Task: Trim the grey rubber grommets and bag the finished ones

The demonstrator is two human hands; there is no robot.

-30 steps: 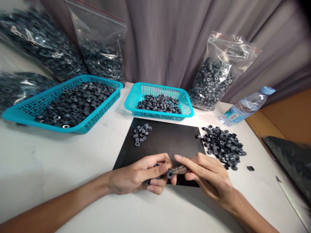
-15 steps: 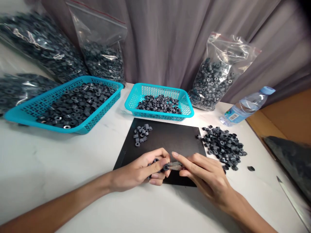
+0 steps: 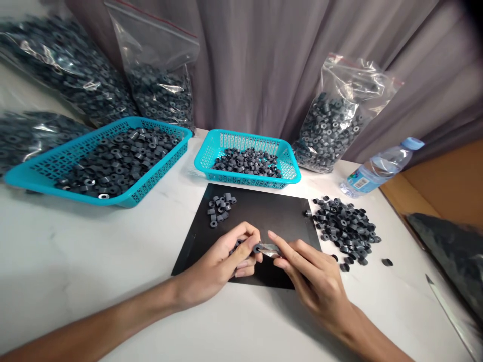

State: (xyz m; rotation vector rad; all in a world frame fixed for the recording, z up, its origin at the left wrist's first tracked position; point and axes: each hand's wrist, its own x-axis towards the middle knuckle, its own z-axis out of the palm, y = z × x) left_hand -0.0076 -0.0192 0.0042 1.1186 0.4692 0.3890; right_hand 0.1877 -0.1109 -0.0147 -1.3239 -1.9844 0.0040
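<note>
Between the thumb and forefinger of my left hand (image 3: 234, 254) is a dark grey ring-shaped piece (image 3: 257, 249). More such pieces show inside its curled fingers. My right hand (image 3: 317, 271) is closed on a small metal blade (image 3: 269, 250), whose tip touches the pinched ring-shaped piece. Both hands are above the front part of a black mat (image 3: 260, 211). A small group of loose ring-shaped pieces (image 3: 219, 208) lies on the mat's far left corner. To the right of the mat spreads a bigger pile of ring-shaped pieces (image 3: 345, 226).
Two blue baskets (image 3: 128, 200) (image 3: 245, 179) of ring-shaped pieces stand behind the mat and at left. Clear bags (image 3: 162, 95) (image 3: 328, 125) of pieces lean near the curtain. A water bottle (image 3: 381, 168) stands at right, and a pointed blade (image 3: 447, 306) lies at the table's right side.
Both hands have moved slightly up, with the ring-shaped piece and the blade still in contact. A few pieces at the near edge of the right pile lie differently.
</note>
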